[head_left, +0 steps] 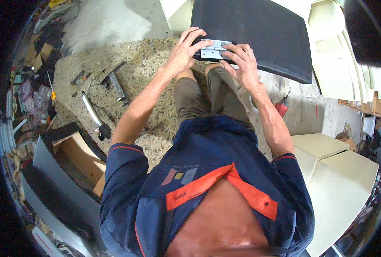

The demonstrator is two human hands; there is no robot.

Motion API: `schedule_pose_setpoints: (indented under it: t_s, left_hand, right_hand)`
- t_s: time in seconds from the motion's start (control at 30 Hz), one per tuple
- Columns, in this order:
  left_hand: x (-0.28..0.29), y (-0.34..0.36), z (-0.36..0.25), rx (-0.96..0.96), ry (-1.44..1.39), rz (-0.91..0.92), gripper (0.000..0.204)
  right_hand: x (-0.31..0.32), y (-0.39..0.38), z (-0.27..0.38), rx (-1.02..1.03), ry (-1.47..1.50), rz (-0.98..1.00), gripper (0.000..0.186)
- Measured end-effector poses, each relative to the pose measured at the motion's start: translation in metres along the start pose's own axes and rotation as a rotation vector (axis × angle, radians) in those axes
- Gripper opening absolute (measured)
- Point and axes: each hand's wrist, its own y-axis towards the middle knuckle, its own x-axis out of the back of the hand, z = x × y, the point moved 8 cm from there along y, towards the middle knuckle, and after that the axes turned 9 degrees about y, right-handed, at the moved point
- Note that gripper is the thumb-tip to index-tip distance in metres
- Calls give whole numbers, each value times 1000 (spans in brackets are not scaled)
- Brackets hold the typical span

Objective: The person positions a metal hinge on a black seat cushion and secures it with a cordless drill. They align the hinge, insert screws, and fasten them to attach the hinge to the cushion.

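A silver metal hinge (214,54) with screw holes lies along the near left edge of a large black padded panel (254,32). My left hand (186,50) grips the hinge's left end, thumb on the metal and fingers curled at the panel's corner. From the right, my right hand (244,65) presses its fingertips on the hinge's other end, its thumb at the near edge. Both hands are closed around the hinge area. The panel's underside and what supports it are hidden.
On the speckled floor mat (152,55) to the left lie a silver-and-black tool (91,110) and dark metal pieces (116,88). A red tool (281,106) sits right of my legs. Cream padded blocks (340,175) stand at right, an open dark box frame (77,158) at lower left.
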Motion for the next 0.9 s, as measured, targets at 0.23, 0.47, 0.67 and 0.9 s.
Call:
schedule_pose_setpoints:
  t_s: [0.23, 0.47, 0.67, 0.9]
  left_hand:
    - [4, -3, -1, 0, -46, 136, 85]
    - [4, -24, 1, 362, -464, -173, 87]
    - [1, -25, -18, 369, -290, -287, 57]
    - [6, -8, -21, 269, -100, -183, 34]
  right_hand:
    - [7, -9, -1, 72, -43, -25, 34]
    - [23, -20, -19, 89, 49, 31, 35]
    - [22, -18, -21, 116, 100, 98, 30]
    - [26, -6, -29, 43, 237, 106, 18]
